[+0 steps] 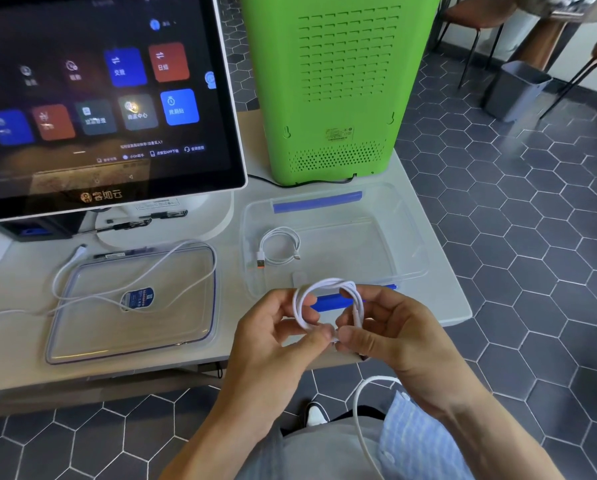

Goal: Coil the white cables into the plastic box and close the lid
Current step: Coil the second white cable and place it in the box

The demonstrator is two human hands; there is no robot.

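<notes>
Loose cable [130,282]: lying uncoiled at left, trailing across the lid; waiting to be wound.
Lid [82,344]: resting flat on the table [16,341], left of the box; still off, closing judged the last step.
Screen [110,98]: standing at far left, glowing with coloured tiles.
Left hand [272,344]: curling round the left side of the cable in hand, thumb and fingers pinching the loops near the bottom.
Cable in hand [324,299]: being wound into a small ring between both hands, hovering just near of the box's near edge; tail hanging down past the right wrist, so winding judged unfinished.
Coiled cable [279,245]: sitting already inside the box, at its left end; counting as done.
Plastic box [407,258]: standing open, right of the lid, blue clips showing at far and near rims.
Green housing [338,81]: standing far behind the box.
Right hand [394,341]: gripping the ring's right side, thumb pressing the strands beside the left thumb.
</notes>
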